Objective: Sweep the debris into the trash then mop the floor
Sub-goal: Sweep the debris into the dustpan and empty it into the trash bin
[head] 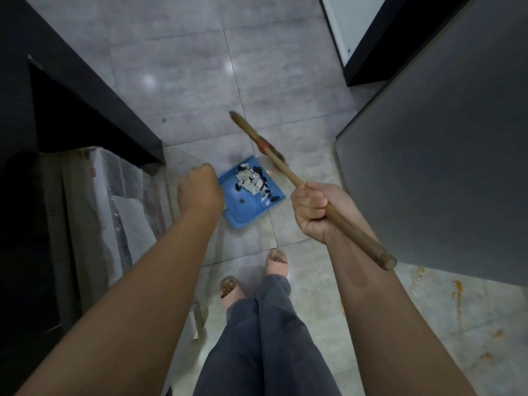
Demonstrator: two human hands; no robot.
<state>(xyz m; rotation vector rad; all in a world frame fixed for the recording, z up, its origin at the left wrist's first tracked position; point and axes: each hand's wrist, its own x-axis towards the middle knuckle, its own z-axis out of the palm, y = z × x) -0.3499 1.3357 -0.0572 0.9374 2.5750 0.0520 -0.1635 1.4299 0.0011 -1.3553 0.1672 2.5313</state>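
The right hand (311, 212) gripped the wooden broom (285, 169) in a full fist, forearm reaching forward. Its shaft ran diagonally, head forward-left of the fist. The left hand (200, 190) was fisted, its contents hidden. The blue dustpan (245, 212) with debris (251, 180) sat between both hands.

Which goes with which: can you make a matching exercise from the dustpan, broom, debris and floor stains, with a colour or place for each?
Things: 1 dustpan, 2 broom, 3 debris, 4 floor stains.
Matches: A gripped in the right hand, B orange, C blue, D piled in the dustpan.
Pairs: 1-C, 2-A, 3-D, 4-B.
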